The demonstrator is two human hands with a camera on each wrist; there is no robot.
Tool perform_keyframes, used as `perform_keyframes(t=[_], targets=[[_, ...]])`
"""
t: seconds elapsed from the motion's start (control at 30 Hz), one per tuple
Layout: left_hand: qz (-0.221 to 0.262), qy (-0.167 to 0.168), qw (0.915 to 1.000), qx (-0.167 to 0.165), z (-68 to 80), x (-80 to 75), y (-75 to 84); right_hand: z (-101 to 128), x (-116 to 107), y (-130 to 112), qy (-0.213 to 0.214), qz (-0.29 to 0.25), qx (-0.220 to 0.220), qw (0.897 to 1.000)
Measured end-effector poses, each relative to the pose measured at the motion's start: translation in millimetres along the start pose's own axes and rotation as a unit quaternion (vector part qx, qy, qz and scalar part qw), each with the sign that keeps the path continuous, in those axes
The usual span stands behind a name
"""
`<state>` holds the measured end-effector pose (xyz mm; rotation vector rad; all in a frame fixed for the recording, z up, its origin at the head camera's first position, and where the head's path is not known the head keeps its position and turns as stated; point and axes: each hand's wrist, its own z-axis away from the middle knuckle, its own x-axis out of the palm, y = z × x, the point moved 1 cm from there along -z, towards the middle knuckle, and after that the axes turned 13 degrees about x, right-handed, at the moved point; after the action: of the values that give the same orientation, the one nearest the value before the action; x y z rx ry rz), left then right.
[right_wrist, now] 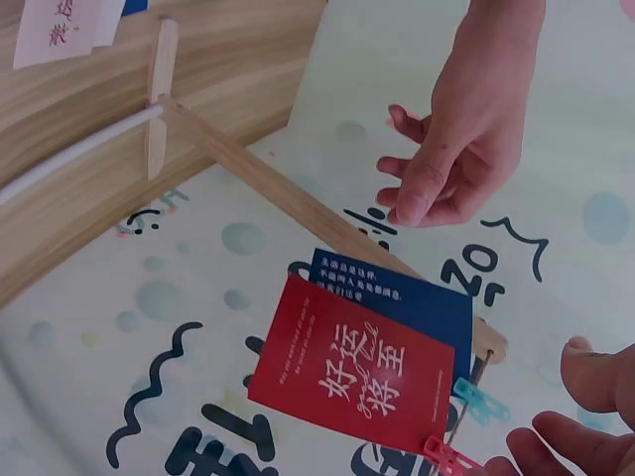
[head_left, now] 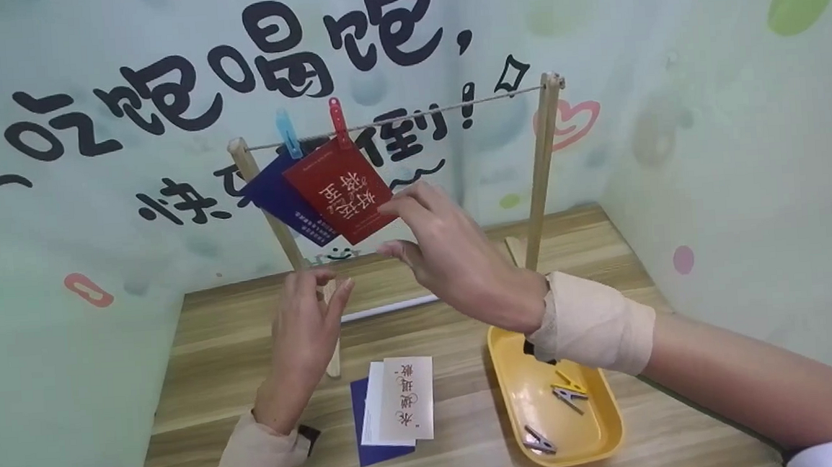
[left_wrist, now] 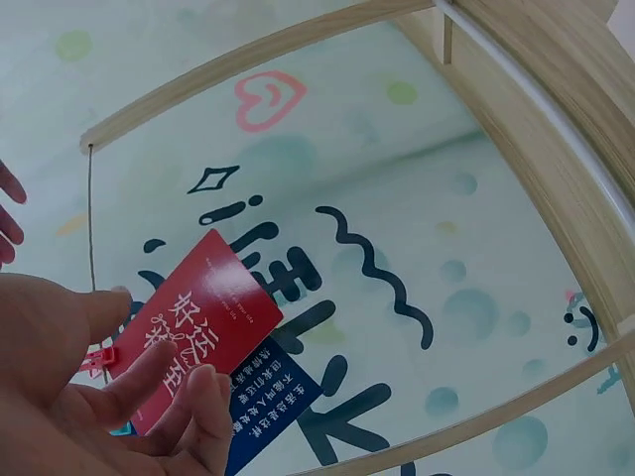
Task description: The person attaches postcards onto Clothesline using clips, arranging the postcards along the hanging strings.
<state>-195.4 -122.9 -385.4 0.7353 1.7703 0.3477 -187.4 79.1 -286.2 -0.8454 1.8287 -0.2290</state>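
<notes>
A red card [head_left: 341, 191] with white writing hangs at a slant from the cord [head_left: 444, 109] by a red clothespin [head_left: 338, 123]. Partly behind it, a dark blue card [head_left: 276, 191] hangs from a light blue clothespin [head_left: 288, 134]. My right hand [head_left: 453, 249] is beside the lower right of the red card in the head view; the right wrist view shows its fingers [right_wrist: 566, 441] apart from the card, holding nothing. Lower and to the left, my left hand [head_left: 306, 334] is raised below the cards, fingers loosely bent around nothing.
Wooden posts [head_left: 542, 175] carry the cord. On the wood-grain table, white cards [head_left: 408, 400] lie over a blue card [head_left: 386, 455]. A yellow tray [head_left: 496, 358] at the right holds several clothespins [head_left: 538, 439]. Printed walls [head_left: 744, 170] stand behind and on both sides.
</notes>
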Motion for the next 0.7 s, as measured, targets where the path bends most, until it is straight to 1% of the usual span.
perform_keyframes(t=[0.1, 0.2, 0.3, 0.47, 0.57, 0.7], targets=[[-0.011, -0.006, 0.9999, 0.003, 5.5, 1.4, 2.2, 9, 0, 1, -0.016, -0.003, 0.008, 1.000], [-0.017, 0.003, 0.9995, 0.026, 11.8, 5.5, 4.1, 17, 1, 3, -0.028, -0.004, 0.016, 0.999], [-0.021, 0.018, 0.9980, 0.057, 19.9, 14.2, 4.3, 25, 3, 7, -0.031, -0.005, 0.011, 0.999], [-0.013, 0.041, 0.9953, 0.086, 30.5, 33.6, -1.6, 40, 13, 14, -0.045, -0.005, -0.004, 0.999], [-0.009, 0.055, 0.9938, 0.097, 33.9, 42.6, -4.4, 45, 17, 17, -0.053, -0.013, -0.005, 0.998], [-0.009, 0.062, 0.9938, 0.092, 38.6, 50.5, -6.9, 53, 19, 21, -0.071, -0.033, -0.002, 0.997]])
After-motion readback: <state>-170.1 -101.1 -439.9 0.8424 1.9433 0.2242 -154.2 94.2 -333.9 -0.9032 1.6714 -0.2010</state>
